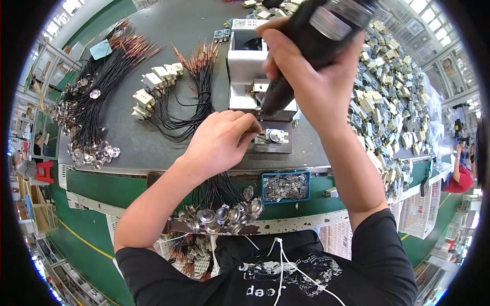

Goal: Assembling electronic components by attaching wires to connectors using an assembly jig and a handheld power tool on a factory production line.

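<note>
My right hand (326, 86) is wrapped around a thick black electric screwdriver (306, 56). Its tapered nose points down at the front of a white box-shaped machine (242, 69); the tip itself is blurred. Just below, my left hand (219, 140) has its fingers curled and pressed together at the left side of a small thermostat-like part (275, 135) with a round metal knob. That part sits on a grey metal block (273, 147). What the left fingers pinch, if anything, is hidden. A bundle of black wires (204, 102) with reddish ends lies beside and under the left wrist.
Cream connectors (153, 79) lie left of the wires. Farther left is another wire bundle (94, 102) with round metal caps. A large heap of cream-and-grey parts (383, 97) covers the right side. A blue tray (286, 186) of small metal pieces sits at the front edge, near hanging metal caps (223, 213).
</note>
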Available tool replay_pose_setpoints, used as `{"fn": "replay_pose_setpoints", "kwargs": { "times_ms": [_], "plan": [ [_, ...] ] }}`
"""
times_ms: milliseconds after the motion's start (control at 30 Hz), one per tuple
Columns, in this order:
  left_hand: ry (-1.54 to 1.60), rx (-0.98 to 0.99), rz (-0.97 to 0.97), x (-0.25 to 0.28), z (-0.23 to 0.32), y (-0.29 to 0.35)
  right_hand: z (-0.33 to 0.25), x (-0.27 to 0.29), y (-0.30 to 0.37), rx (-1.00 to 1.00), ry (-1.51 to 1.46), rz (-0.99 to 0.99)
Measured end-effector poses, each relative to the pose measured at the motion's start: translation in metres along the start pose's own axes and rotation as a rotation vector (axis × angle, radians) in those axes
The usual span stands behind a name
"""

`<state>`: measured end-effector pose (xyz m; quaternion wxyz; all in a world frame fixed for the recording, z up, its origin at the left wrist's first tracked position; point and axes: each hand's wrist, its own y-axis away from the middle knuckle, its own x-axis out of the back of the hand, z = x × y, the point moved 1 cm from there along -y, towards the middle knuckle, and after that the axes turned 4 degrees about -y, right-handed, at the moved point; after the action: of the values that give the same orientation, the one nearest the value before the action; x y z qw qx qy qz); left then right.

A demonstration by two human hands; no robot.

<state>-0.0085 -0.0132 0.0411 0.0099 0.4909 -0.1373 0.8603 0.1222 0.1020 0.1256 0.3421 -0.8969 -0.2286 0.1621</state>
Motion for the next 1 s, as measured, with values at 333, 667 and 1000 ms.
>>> {"fn": "replay_pose_setpoints", "kwargs": {
  "times_ms": [333,667,1000],
  "plan": [
    [-0.051,-0.062,0.025,-0.005,-0.004,-0.003,0.061,0.015,-0.027,0.764,-0.53,-0.231],
    [-0.064,-0.092,0.058,-0.01,-0.008,0.001,0.012,-0.001,0.007,0.144,-0.019,0.125],
    [-0.06,-0.128,0.068,-0.026,-0.004,-0.003,-0.014,0.0,0.022,-0.146,-0.072,0.145]
  ]
}}
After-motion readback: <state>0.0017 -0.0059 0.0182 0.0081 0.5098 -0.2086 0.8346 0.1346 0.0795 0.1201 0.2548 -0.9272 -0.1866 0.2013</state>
